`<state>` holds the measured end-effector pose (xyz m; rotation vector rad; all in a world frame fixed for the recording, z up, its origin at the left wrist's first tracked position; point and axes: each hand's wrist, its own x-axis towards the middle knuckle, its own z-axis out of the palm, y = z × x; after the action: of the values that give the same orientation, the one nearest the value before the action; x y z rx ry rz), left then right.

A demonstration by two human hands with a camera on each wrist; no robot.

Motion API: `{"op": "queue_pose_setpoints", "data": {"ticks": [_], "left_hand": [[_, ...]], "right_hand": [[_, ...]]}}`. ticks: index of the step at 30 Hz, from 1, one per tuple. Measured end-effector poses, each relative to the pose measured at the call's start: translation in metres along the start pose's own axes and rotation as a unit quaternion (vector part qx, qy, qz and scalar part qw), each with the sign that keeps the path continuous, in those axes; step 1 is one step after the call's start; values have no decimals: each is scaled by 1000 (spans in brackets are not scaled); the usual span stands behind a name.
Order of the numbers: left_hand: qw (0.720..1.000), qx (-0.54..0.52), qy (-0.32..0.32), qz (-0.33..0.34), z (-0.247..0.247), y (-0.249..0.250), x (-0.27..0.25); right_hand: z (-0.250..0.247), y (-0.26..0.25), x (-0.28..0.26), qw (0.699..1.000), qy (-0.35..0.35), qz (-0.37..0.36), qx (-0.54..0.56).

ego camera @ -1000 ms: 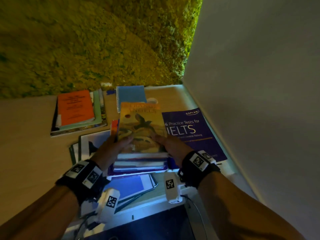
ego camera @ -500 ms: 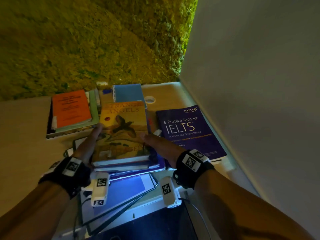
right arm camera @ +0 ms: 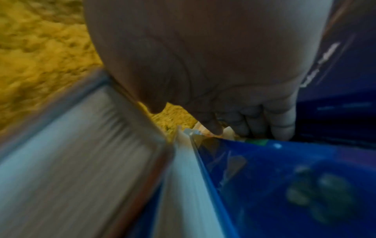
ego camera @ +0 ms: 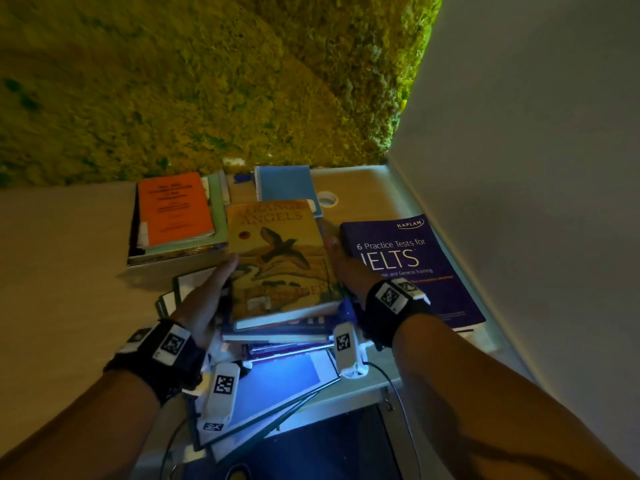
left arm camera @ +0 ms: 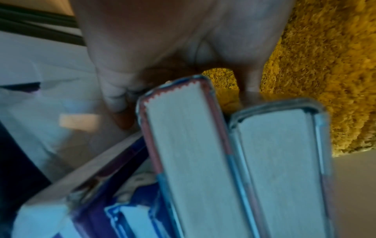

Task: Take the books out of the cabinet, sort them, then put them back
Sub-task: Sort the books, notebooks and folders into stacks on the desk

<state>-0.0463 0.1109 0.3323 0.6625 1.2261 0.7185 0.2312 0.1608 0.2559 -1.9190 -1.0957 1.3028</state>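
Left fingers (ego camera: 221, 275) lie straight along the left edge of the book stack (ego camera: 284, 327), flat against it, thumb up near the top cover in the left wrist view. Right fingers (right arm camera: 280, 127) curl down over the stack's right edge; the right hand (ego camera: 346, 268) clamps that side. Left hand (ego camera: 204, 303) presses, right grips: stack held between them.

Top of stack: the yellow "Strange Angels" book (ego camera: 280, 261), cover up, tilted slightly. Under it sit two hardbacks (left arm camera: 234, 161) with page blocks facing the wrist camera, then blue-purple volumes lower down.

Around the fingers:
- Just right of the right fingers: purple IELTS book (ego camera: 412, 268), flat on the beige surface (ego camera: 62, 271), touching or nearly touching the knuckles; can't tell which.
- Beyond the left fingertips: orange booklet (ego camera: 173, 209) on top of a second pile, close to the stack's far left corner.
- Past the stack's far edge: blue spiral notebook (ego camera: 287, 185), with a tape roll (ego camera: 327, 199) beside it.
- Below the left palm: loose dark-edged sheets or folders (ego camera: 180, 289), partly under the stack.
- Near the wrists: blue folders (ego camera: 284, 382) overhanging the surface's front edge.

White wall (ego camera: 519, 168) close on the right, mossy green wall (ego camera: 207, 81) behind.
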Motion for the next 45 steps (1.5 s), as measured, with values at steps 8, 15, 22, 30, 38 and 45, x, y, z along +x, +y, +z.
{"op": "queue_pose_setpoints", "data": {"ticks": [8,15,22,30,38,45], "left_hand": [[998,-42,17,-40,-10,-6,12],[997,-59,-52,-1,11,8,0],[983,-89,-160,9,93,29,-10],[985,-34,-171,21,210,0,7],[992,38,-73,100,231,-29,16],[991,-79,-107,32,236,-66,47]], "right_hand": [[12,-32,-54,991,-16,-5,133],[0,-41,-106,963,-35,-59,261],[-95,-63,-131,954,-45,-79,285],[-195,-10,-114,953,-40,-26,299],[-228,43,-92,952,-24,-56,301],[-215,73,-99,897,-108,-1,428]]}}
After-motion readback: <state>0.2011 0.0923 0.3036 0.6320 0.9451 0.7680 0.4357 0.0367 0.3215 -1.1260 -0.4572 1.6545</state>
